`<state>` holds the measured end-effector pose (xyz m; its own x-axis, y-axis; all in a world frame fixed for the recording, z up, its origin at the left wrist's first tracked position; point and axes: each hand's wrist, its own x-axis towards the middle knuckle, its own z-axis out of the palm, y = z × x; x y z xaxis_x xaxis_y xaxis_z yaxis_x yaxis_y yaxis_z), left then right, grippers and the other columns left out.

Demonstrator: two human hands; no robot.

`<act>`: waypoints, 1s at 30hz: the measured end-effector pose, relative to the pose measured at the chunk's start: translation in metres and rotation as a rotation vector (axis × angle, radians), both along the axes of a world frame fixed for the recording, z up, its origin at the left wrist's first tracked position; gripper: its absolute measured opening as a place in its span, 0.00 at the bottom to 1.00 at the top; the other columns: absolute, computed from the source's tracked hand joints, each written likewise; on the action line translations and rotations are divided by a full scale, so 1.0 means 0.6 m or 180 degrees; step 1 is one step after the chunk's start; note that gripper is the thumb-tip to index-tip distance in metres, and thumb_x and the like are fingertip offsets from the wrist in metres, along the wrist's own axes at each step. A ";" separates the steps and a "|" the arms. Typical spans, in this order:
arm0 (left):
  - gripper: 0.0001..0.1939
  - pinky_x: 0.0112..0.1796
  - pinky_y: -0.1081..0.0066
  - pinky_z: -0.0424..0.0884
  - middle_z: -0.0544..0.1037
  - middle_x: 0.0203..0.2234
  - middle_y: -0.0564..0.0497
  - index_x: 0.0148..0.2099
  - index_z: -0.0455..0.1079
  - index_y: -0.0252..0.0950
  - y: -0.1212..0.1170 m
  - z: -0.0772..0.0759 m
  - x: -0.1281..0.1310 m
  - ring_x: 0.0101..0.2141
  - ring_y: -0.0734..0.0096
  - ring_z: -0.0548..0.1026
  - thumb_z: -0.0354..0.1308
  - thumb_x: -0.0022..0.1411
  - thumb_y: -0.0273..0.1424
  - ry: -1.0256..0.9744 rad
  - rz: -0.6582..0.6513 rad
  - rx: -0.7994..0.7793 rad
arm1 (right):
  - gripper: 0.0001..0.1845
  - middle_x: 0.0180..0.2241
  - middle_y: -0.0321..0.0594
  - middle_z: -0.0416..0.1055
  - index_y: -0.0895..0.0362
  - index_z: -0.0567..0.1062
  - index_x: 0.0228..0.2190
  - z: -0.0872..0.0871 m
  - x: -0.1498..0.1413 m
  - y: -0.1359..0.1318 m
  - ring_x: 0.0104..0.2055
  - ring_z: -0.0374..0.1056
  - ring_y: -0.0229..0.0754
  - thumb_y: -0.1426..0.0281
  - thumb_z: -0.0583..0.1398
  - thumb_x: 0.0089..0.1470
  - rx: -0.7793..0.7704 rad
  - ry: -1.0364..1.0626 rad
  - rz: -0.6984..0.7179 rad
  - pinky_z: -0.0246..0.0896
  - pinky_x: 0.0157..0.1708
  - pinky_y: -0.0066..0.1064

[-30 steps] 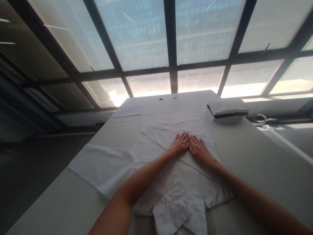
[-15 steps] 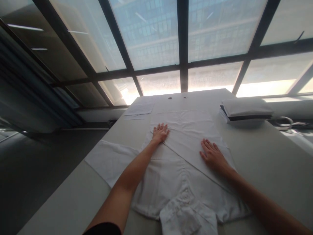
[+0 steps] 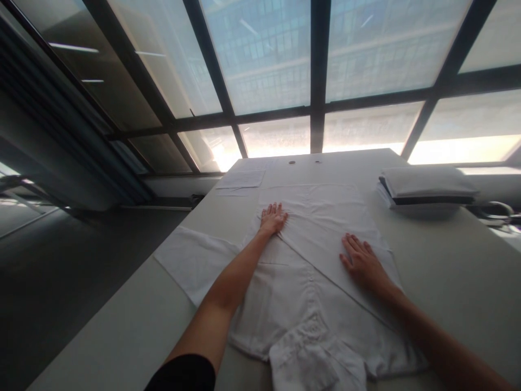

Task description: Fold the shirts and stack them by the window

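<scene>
A white shirt (image 3: 285, 293) lies spread on the white table, its collar toward me at the bottom of the view. One sleeve sticks out to the left, while a folded layer slants across the body from upper left to lower right. My left hand (image 3: 274, 218) rests flat on the upper left of the cloth, fingers spread, at the end of the diagonal edge. Farther right, my right hand (image 3: 360, 259) lies flat on the folded layer with its fingers stretched out. Neither hand grips anything.
A stack of folded cloth (image 3: 429, 184), white with a dark layer, sits on the table (image 3: 456, 271) at the right. Behind it is a shiny metal object (image 3: 494, 210). White sheets (image 3: 241, 179) lie at the far left. Large windows (image 3: 264, 54) stand beyond; a curtain (image 3: 61, 108) hangs left.
The whole scene has shifted slightly to the right in view, as the camera turned a little left. Both hands stay flat on the shirt in nearly the same places.
</scene>
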<state>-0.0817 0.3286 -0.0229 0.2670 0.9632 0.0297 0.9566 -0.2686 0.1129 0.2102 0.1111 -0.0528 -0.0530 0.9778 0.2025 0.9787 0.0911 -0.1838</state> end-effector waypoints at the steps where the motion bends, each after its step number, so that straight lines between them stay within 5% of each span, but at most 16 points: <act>1: 0.36 0.66 0.49 0.43 0.47 0.71 0.44 0.74 0.45 0.40 0.001 0.000 0.001 0.70 0.54 0.45 0.35 0.71 0.50 0.0013 0.0014 -0.0019 | 0.32 0.68 0.51 0.52 0.64 0.60 0.65 0.001 0.000 0.000 0.71 0.46 0.49 0.62 0.46 0.65 -0.0012 -0.0015 -0.0004 0.40 0.68 0.49; 17: 0.29 0.65 0.50 0.47 0.54 0.70 0.42 0.71 0.52 0.36 -0.002 0.005 -0.004 0.69 0.59 0.50 0.37 0.74 0.41 -0.0226 -0.0115 0.0325 | 0.32 0.69 0.52 0.50 0.64 0.59 0.66 0.018 -0.001 -0.001 0.71 0.44 0.48 0.63 0.47 0.66 -0.0180 0.0001 -0.0025 0.39 0.68 0.47; 25: 0.33 0.64 0.41 0.40 0.47 0.71 0.44 0.73 0.48 0.42 -0.057 0.002 0.045 0.70 0.52 0.42 0.38 0.73 0.49 0.0065 -0.1103 0.0060 | 0.34 0.71 0.46 0.41 0.55 0.54 0.68 0.015 0.005 -0.003 0.73 0.36 0.49 0.54 0.43 0.68 -0.0290 -0.0298 0.0447 0.32 0.69 0.53; 30: 0.32 0.65 0.44 0.39 0.45 0.72 0.46 0.73 0.47 0.42 -0.055 -0.001 0.043 0.70 0.53 0.42 0.38 0.73 0.48 0.0110 -0.1034 -0.0068 | 0.35 0.71 0.45 0.43 0.57 0.52 0.69 0.016 0.033 -0.004 0.73 0.38 0.47 0.54 0.41 0.68 -0.0388 -0.0310 -0.0178 0.34 0.69 0.49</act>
<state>-0.0561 0.2957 -0.0238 0.5610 0.8278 -0.0040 0.8246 -0.5584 0.0907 0.2303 0.1085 -0.0431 -0.0115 0.9968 0.0789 0.9954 0.0189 -0.0942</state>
